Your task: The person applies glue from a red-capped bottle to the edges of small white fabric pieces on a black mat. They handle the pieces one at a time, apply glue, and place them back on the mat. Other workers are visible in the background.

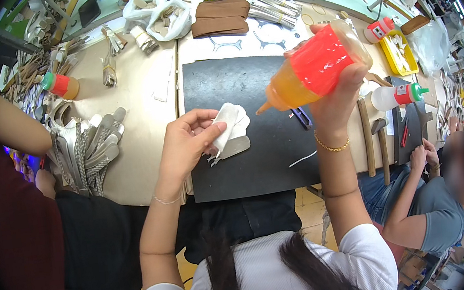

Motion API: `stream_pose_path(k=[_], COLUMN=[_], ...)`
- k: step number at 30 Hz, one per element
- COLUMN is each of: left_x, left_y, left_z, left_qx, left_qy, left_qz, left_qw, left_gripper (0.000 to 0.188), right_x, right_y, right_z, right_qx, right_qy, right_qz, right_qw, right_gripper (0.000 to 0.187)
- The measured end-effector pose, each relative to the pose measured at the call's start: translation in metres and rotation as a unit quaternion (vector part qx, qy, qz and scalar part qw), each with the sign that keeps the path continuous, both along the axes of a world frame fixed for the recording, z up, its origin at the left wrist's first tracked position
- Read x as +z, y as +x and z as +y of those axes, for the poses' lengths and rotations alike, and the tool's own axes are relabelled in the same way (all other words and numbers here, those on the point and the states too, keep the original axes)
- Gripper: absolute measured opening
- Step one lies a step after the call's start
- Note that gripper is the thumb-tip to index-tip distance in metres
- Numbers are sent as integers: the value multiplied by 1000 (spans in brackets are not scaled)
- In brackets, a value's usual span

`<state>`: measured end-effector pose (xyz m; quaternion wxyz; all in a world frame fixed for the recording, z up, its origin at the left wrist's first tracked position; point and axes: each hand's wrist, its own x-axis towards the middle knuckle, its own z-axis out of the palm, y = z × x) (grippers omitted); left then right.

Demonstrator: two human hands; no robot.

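Co-workers (440,229) flank a beige worktable (148,143); above its black rectangular mat (247,175) the left hand (185,141) pinches flat white pieces (227,125), the right hand (346,83) grips a red-labelled amber squeeze bottle (321,67).

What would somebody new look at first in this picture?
Probably the big bottle with the bright red label, tipped in the person's right hand above the black mat. Next might be the pale pieces pinched in the left hand, over the mat's left side.
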<state>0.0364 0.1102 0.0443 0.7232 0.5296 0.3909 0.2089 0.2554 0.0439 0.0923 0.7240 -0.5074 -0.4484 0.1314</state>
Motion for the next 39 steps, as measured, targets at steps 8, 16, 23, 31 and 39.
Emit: stream_pose_path(k=[8,16,23,31,39], left_x=[37,46,46,43,44], left_y=[-2,-6,-6,-8,-6], left_z=[-19,-24,-27,-24,-26], left_qx=[-14,-33,-6,-7,-12], left_qy=[-38,-36,-49,-57,-56], left_qz=[-35,-30,-72,-89,-74], left_qw=[999,998,996,994,996], left_gripper=[31,28,26,28,28], right_x=[21,28,31,32,32], right_y=[-26,-35,-31,-21,-22], right_z=[0,3,-1,-1,-6], right_qx=[144,154,152,-9,32], right_qy=[59,55,45,52,-16], right_qz=[52,52,44,-1,-80], right_qw=[986,985,986,999,996], right_gripper=[64,63,65,102,96])
